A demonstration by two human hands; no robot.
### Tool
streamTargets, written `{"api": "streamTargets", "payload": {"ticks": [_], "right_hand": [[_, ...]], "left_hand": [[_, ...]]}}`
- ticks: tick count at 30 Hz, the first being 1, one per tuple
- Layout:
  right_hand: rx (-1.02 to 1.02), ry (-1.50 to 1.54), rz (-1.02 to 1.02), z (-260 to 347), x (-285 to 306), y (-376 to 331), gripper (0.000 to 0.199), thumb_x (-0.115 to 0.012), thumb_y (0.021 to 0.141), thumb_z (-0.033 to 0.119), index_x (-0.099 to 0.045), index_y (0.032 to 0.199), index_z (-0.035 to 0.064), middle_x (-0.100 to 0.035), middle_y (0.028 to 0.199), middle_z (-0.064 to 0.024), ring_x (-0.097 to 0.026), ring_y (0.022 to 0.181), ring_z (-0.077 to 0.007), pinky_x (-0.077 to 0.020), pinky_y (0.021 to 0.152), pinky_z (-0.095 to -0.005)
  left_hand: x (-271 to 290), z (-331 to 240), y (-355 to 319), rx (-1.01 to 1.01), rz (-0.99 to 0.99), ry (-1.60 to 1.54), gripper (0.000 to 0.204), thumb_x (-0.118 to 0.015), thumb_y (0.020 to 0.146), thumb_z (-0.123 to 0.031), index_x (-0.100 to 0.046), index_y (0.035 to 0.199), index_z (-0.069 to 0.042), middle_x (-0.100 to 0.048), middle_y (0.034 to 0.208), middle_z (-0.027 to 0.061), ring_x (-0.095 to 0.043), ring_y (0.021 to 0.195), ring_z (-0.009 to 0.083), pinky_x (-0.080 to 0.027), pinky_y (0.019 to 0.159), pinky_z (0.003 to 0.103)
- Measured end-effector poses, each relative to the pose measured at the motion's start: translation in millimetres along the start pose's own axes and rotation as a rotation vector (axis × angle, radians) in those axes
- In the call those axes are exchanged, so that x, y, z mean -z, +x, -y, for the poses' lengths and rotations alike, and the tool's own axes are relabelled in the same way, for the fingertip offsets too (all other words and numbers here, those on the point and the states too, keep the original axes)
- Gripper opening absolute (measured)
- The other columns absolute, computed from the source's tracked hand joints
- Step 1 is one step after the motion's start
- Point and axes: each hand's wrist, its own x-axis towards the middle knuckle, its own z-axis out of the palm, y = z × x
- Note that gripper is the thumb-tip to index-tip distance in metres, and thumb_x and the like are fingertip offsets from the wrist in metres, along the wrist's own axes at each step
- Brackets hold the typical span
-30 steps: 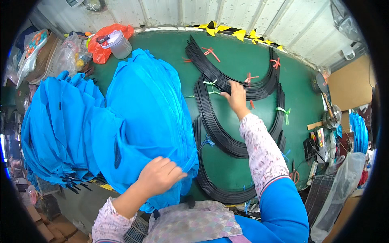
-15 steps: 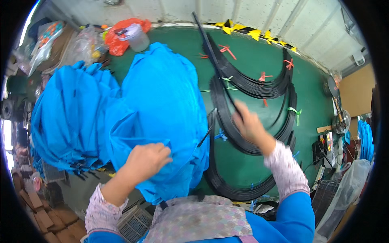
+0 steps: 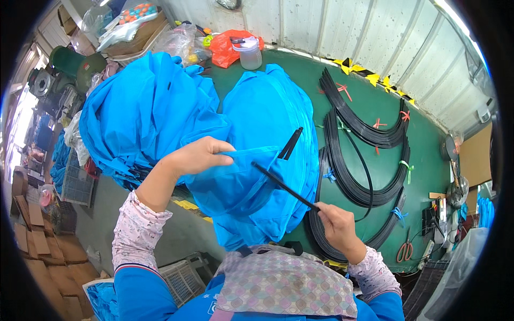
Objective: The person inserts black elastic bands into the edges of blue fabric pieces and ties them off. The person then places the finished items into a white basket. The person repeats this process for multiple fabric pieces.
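The left hand (image 3: 202, 155) pinches the edge of the near blue cloth (image 3: 233, 179) between thumb and fingers. To its right, the right hand (image 3: 338, 227) is closed around a black strip (image 3: 286, 187), whose tip points far-left over the cloth; whether it touches is unclear. More cloth (image 3: 147, 115) is heaped on the left. Curved black bundles (image 3: 369, 195) lie right on the green table (image 3: 393, 211), with scissors (image 3: 405, 251) at the near right.

A ribbed white wall (image 3: 305, 27) backs the green table (image 3: 428, 174) — grey floor (image 3: 110, 219) below, glare (image 3: 24, 123) at left.
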Motion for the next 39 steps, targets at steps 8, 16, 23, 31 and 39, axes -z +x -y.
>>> {"api": "streamTargets", "payload": {"ticks": [8, 16, 23, 31, 39], "right_hand": [[0.023, 0.164, 0.134, 23.4, 0.2, 23.5, 0.016, -0.069, 0.088, 0.011, -0.068, 0.102, 0.0033, -0.069, 0.081, -0.0149, -0.067, 0.067, -0.0313, -0.0513, 0.055, -0.0377], [0.136, 0.122, 0.244, 10.9, -27.4, 1.1, 0.018, -0.069, 0.088, 0.018, -0.066, 0.101, 0.0056, -0.064, 0.074, -0.0153, -0.062, 0.066, -0.037, -0.0489, 0.059, -0.0436], [0.177, 0.064, 0.435, 19.2, -1.9, 1.0, 0.02, -0.07, 0.087, 0.021, -0.067, 0.101, 0.0068, -0.063, 0.071, -0.0107, -0.064, 0.073, -0.0319, -0.0477, 0.061, -0.0444], [0.286, -0.075, 0.263, 27.4, -37.8, -10.8, 0.016, -0.074, 0.08, 0.021, -0.062, 0.082, 0.009, -0.052, 0.057, -0.0059, -0.055, 0.05, -0.0265, -0.0426, 0.044, -0.0405], [0.476, -0.164, 0.269, 52.5, -47.5, -17.1, 0.021, -0.07, 0.084, 0.026, -0.057, 0.08, 0.0109, -0.05, 0.062, -0.0021, -0.055, 0.055, -0.0194, -0.0419, 0.047, -0.034]], "left_hand": [[-28.0, 7.7, -29.1, -0.35, -0.024, 0.347, 0.026, -0.061, 0.098, -0.028, -0.069, 0.102, -0.004, -0.064, 0.076, 0.0142, -0.06, 0.062, 0.0218, -0.047, 0.059, 0.034], [-92.3, 10.5, -28.9, -0.717, -0.486, 0.933, 0.013, -0.064, 0.085, -0.021, -0.059, 0.074, -0.016, -0.058, 0.068, 0.0019, -0.061, 0.065, 0.0225, -0.045, 0.058, 0.039], [-118.3, 33.3, -20.0, -0.795, -0.548, 0.728, 0.013, -0.067, 0.084, -0.025, -0.061, 0.077, -0.016, -0.056, 0.069, 0.001, -0.057, 0.065, 0.0214, -0.04, 0.058, 0.038], [-170.4, 28.2, -26.4, -0.857, -1.066, 0.419, 0.031, -0.076, 0.081, -0.027, -0.064, 0.102, -0.008, -0.063, 0.089, 0.0032, -0.061, 0.084, 0.0247, -0.043, 0.07, 0.03], [-81.5, 102.2, -44.4, 0.286, -0.909, -0.328, 0.056, -0.071, 0.086, -0.049, -0.056, 0.069, 0.002, -0.063, 0.065, 0.0129, -0.063, 0.058, 0.0207, -0.052, 0.057, 0.038]]}}
